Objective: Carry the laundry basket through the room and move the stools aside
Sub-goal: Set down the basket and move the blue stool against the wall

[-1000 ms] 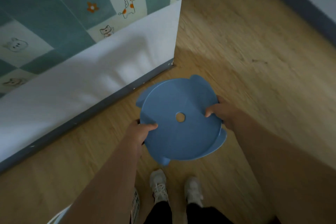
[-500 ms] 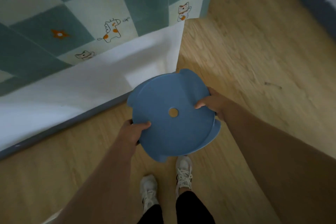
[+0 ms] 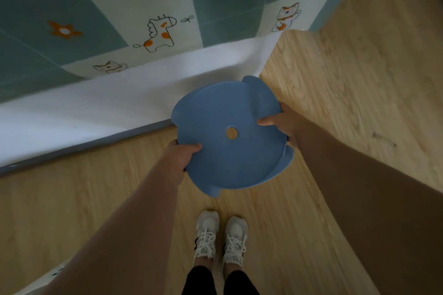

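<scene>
Both arms reach forward and down; left hand (image 3: 180, 154) and right hand (image 3: 281, 122) each clamp thumb-on-top.

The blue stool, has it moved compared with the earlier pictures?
Yes. The blue stool now overlaps the bed's corner, closer than before; the camera moved too.

The floor (image 3: 347, 84) is light wood-grain laminate and fills the lower and right parts of the view. A bed (image 3: 84, 112) occupies the upper left. Its cover (image 3: 134, 2) is checked in teal and pale green, printed with small cartoon animals and an orange flower. A white sheet (image 3: 100, 108) hangs below the cover. A grey base edge (image 3: 79, 146) meets the floor. Lighting is dim.
</scene>
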### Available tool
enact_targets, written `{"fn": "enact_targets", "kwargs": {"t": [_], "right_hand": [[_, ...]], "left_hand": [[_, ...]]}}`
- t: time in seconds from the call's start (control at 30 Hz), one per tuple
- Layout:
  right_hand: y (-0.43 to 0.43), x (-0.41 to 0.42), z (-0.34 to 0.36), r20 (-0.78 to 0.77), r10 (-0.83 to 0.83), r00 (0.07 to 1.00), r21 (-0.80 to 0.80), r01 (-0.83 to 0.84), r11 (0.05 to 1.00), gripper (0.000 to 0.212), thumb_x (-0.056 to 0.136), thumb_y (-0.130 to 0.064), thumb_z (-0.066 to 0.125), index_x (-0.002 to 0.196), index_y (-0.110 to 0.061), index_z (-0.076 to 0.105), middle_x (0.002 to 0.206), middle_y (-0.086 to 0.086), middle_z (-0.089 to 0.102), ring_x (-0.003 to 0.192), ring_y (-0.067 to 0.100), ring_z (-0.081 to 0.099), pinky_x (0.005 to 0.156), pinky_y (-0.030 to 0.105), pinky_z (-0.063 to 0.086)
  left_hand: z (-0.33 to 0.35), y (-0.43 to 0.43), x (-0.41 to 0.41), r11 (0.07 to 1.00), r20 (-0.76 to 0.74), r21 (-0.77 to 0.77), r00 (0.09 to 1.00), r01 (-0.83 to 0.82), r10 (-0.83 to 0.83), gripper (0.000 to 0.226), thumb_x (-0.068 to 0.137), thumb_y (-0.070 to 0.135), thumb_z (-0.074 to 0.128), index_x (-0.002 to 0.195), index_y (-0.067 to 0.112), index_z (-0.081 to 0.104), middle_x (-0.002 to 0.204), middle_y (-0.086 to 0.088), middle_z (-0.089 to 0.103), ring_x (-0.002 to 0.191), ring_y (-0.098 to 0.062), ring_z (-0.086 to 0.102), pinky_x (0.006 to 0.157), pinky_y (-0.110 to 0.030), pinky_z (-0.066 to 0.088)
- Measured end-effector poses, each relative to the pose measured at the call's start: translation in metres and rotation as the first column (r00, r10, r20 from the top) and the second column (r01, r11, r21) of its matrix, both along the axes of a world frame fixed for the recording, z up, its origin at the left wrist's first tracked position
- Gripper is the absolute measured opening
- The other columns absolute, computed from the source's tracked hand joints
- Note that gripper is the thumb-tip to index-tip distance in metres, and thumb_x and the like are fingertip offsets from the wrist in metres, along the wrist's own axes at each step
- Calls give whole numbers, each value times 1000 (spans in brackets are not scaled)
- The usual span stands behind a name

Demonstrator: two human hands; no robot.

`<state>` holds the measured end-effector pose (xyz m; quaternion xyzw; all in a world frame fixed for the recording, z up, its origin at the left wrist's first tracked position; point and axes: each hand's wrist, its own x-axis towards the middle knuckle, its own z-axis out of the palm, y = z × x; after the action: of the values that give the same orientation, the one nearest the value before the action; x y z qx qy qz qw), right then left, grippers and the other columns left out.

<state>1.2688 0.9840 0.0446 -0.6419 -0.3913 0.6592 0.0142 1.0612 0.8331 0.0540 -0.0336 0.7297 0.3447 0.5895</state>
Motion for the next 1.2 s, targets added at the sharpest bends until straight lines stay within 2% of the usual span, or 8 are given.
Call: {"fn": "enact_targets", "kwargs": {"t": [0.2,0.37,0.63,0.83,1.0,1.1,1.17,1.2], "right_hand": [[-1,-11,-16,54,87,995,-15,-86,996,92,64,-13,83,143,-28,39,130,-4,59,114,26,58,99,50,46],[-4,-15,-14,145,138,980,-37,-134,990,90,68,-6,78,145,-25,35,132,1,55,117,29,54,100,49,45],[-16,-19,-9,285,102,953,86,-131,988,85,70,-10,74,144,-17,31,134,7,50,116,32,53,90,45,46],[-28,-14,3,307,96,947,130,-142,981,91,71,-17,76,148,-18,27,137,7,48,112,29,52,84,42,45],[-38,-11,23,315,84,945,152,-138,979,100,72,-18,77,153,-22,17,143,8,45,118,30,52,77,37,39],[-48,-12,45,307,86,948,163,-141,976,100,72,-17,76,153,-25,17,142,8,46,110,28,53,76,38,41],[-54,-12,62,302,110,947,184,-171,968,95,73,-17,76,151,-22,22,138,8,49,98,23,50,75,38,41],[-56,-13,71,301,133,944,192,-197,961,91,73,-18,76,149,-20,25,135,8,50,95,22,49,75,37,40]], "left_hand": [[-13,-6,-10,999,-25,-12,999,29,-30,52,89,0,61,138,6,48,137,-14,57,124,-33,54,105,-48,43],[-10,-13,-8,995,-84,-30,991,98,-100,55,86,-3,62,138,7,48,133,-13,60,120,-33,57,104,-50,44],[-9,-10,-6,976,-136,-112,970,185,-200,54,82,1,65,134,4,50,132,-14,59,118,-33,57,95,-42,48],[6,-15,-6,972,-167,-80,959,219,-230,62,82,4,65,140,8,43,136,-11,56,121,-32,55,104,-48,45],[32,-20,-2,976,-179,-53,959,212,-218,57,85,6,64,138,8,45,132,-10,57,115,-29,57,88,-38,45],[53,-24,1,970,-198,-50,949,239,-245,47,87,8,62,133,9,50,107,-5,64,88,-20,59,81,-35,41],[70,-28,4,965,-233,-31,937,260,-260,30,89,9,61,117,18,54,76,10,48,67,-9,46,73,-31,39],[79,-30,5,960,-258,-27,926,279,-276,22,89,8,60,104,22,52,73,11,42,66,-9,45,71,-31,39]]}}
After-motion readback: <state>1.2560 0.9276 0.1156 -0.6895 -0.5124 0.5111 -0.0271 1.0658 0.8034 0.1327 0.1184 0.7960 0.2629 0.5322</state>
